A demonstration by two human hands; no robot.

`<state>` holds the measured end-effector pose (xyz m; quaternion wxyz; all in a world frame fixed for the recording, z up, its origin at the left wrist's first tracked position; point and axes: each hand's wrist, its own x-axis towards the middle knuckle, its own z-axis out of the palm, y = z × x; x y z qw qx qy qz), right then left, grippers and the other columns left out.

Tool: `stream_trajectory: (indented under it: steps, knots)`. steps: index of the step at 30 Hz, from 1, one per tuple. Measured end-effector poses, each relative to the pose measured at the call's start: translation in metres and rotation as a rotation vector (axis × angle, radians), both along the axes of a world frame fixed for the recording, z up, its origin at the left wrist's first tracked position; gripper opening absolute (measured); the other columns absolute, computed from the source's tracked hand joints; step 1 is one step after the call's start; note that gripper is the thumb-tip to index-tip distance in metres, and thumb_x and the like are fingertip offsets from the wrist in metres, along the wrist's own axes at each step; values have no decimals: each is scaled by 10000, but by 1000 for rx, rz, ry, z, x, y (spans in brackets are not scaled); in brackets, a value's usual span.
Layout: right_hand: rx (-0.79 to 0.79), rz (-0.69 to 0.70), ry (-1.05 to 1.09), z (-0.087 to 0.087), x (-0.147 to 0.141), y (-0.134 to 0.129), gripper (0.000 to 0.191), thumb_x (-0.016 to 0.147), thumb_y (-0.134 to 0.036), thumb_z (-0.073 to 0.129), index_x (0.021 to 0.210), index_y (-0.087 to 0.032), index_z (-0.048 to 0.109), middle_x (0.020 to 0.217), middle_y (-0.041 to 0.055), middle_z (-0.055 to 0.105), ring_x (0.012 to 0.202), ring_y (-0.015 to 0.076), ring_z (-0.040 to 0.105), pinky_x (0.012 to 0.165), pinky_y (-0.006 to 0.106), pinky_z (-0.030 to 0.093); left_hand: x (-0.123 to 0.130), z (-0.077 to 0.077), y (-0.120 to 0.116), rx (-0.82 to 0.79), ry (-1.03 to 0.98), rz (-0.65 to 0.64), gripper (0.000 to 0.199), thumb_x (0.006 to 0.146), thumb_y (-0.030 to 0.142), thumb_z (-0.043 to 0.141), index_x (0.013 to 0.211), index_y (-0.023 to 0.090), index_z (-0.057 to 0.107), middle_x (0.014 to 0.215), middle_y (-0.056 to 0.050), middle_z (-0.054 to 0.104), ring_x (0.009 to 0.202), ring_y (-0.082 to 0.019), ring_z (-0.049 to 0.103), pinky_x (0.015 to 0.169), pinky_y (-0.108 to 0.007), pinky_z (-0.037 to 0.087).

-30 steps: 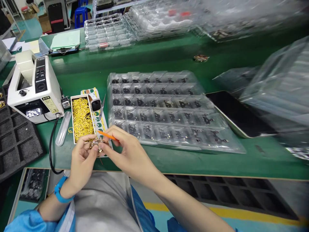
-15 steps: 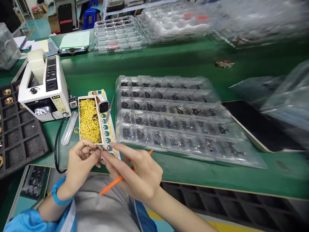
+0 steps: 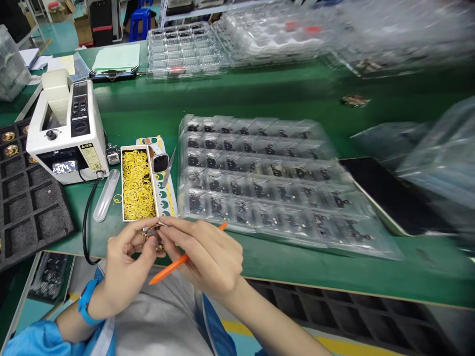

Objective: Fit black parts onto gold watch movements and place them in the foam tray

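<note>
Close to the front edge of the bench, my left hand (image 3: 128, 264) is closed round a small gold-coloured ring-shaped part (image 3: 159, 241). The fingertips of my right hand (image 3: 210, 252) meet at the same part. Tucked through my right hand is an orange pointed stick (image 3: 166, 272), its tip angled down to the left. Fingers hide much of the part. Just beyond my hands stands a white box (image 3: 157, 210) full of yellow rings (image 3: 138, 183). A square dark-faced watch (image 3: 160, 163) and tweezers (image 3: 169, 168) lie beside the box.
A clear compartment tray (image 3: 237, 226) with small dark parts spreads to the right, next to a dark flat panel (image 3: 393, 193). On the left are a white tape dispenser (image 3: 70, 128), a clear plastic case (image 3: 106, 196) and a black foam tray (image 3: 67, 222). Clear trays (image 3: 185, 54) line the back.
My right fingers, spread with the index raised before, have closed in on the part. The orange stick has shifted slightly up and left with that hand.
</note>
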<state>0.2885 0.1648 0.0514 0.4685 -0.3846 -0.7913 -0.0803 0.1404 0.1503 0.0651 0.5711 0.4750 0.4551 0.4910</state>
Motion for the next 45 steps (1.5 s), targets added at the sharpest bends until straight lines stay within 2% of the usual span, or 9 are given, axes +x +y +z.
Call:
stream_trajectory:
  steps: [2, 6, 14, 21, 25, 29, 32, 41, 45]
  knots:
    - [24, 39, -12, -1, 2, 2, 83, 956, -86, 544, 969, -120, 618, 854, 123, 778, 666, 169, 690, 572, 268, 520, 0, -1, 0, 39, 28, 7, 186, 860, 115, 646, 1023, 169, 716, 588, 50, 707, 548, -73, 687, 616, -98, 572]
    - [46, 100, -68, -1, 6, 5, 90, 968, -97, 528, 955, -104, 616, 835, 138, 776, 634, 173, 695, 538, 273, 519, 0, -2, 0, 83, 53, 2, 210, 866, 78, 604, 1030, 167, 701, 811, -8, 804, 698, -118, 765, 667, -112, 596]
    - [4, 129, 22, -1, 6, 5, 88, 922, -43, 578, 982, -98, 610, 831, 143, 772, 694, 178, 725, 576, 266, 559, 2, 2, 0, 201, 49, 27, 296, 841, -4, 581, 1025, 198, 695, 947, 18, 808, 749, -97, 772, 711, -86, 593]
    - [18, 134, -50, 0, 8, 3, 113, 953, -69, 523, 992, -108, 621, 857, 129, 778, 658, 165, 706, 547, 266, 539, 1, -2, -3, 247, 121, 30, 319, 837, -8, 582, 1052, 196, 698, 954, 18, 808, 748, -88, 768, 722, -89, 592]
    - [21, 153, -120, 4, 12, 2, 137, 972, -94, 488, 989, -100, 624, 896, 133, 780, 635, 158, 678, 528, 270, 516, 1, -3, -3, 255, 149, 40, 276, 844, 14, 595, 1035, 179, 707, 864, 14, 808, 685, -91, 761, 664, -81, 590]
    - [15, 143, -159, 8, 13, 0, 148, 974, -98, 481, 990, -94, 628, 908, 135, 780, 634, 164, 664, 539, 281, 516, 2, -3, -6, 223, 206, 49, 266, 854, 29, 601, 1043, 176, 715, 910, -1, 808, 746, -108, 770, 720, -107, 601]
    - [11, 120, -156, 9, 11, -1, 146, 975, -99, 485, 987, -97, 631, 906, 130, 779, 635, 167, 665, 549, 287, 516, 1, -4, -7, 245, 240, 67, 283, 849, 30, 605, 1062, 177, 720, 965, -8, 804, 794, -118, 772, 760, -120, 603]
    - [-3, 42, -61, 7, 4, -5, 55, 937, -80, 569, 958, -97, 617, 832, 143, 769, 632, 181, 655, 537, 285, 493, 5, -4, -8, 234, 225, 87, 250, 857, 60, 596, 1041, 165, 729, 968, -32, 805, 806, -159, 778, 751, -176, 628]
    - [-7, 19, -28, 5, 2, -6, 55, 934, -90, 575, 957, -125, 612, 828, 121, 770, 637, 175, 664, 539, 279, 504, 5, -7, -9, 242, 227, 86, 264, 858, 53, 590, 1054, 169, 722, 990, -31, 803, 817, -147, 776, 764, -166, 619]
